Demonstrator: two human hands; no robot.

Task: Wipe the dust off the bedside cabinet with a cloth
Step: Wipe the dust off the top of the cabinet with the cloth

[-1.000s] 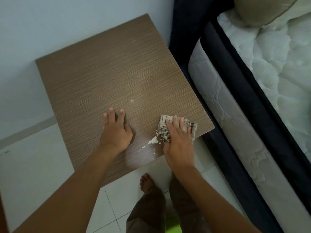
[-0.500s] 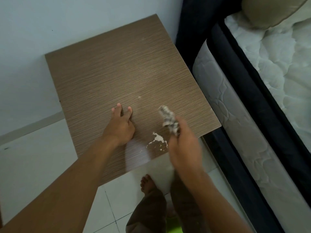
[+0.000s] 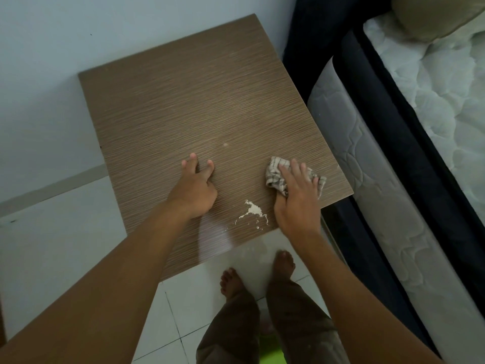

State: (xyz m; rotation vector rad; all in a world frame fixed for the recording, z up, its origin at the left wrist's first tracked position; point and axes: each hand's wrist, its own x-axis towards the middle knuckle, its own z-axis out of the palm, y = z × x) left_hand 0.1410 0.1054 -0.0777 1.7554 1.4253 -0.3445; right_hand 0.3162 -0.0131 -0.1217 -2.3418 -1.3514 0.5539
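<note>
The bedside cabinet (image 3: 189, 101) has a brown wood-grain top and stands against a pale wall. A checked grey-and-white cloth (image 3: 275, 174) lies bunched on its near right corner. My right hand (image 3: 296, 198) presses down on the cloth, fingers spread over it. A white patch of dust or flaking (image 3: 253, 212) sits just left of that hand, near the front edge. A small pale speck (image 3: 225, 145) lies further in. My left hand (image 3: 196, 187) rests flat on the top, left of the patch, holding nothing.
A bed with a dark frame (image 3: 372, 158) and white quilted mattress (image 3: 441, 82) runs along the right, close to the cabinet. A beige pillow (image 3: 430, 14) lies at its top. White tiled floor (image 3: 52, 245) and my bare feet (image 3: 231, 282) are below.
My right hand lifted the bunched cloth off the top, then set it down again nearer the right corner. The white patch is now uncovered. My left hand stayed in place.
</note>
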